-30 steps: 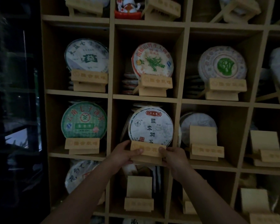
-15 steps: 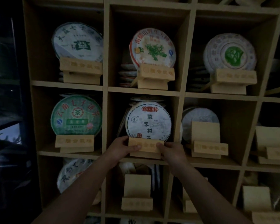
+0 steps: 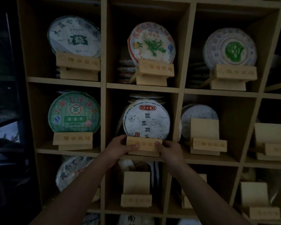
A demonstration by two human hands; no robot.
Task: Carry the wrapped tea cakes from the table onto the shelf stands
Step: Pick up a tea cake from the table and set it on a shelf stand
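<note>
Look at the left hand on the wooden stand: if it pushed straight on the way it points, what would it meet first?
Probably the white round wrapped tea cake resting on the pale wooden stand that the left hand grips; depth is unclear.

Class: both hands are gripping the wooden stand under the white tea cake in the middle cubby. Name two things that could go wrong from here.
1. The white tea cake only leans on the stand; a jolt from the left hand or right hand might tip it forward.
2. Pushed back, it could disturb the stacked cakes behind.
</note>
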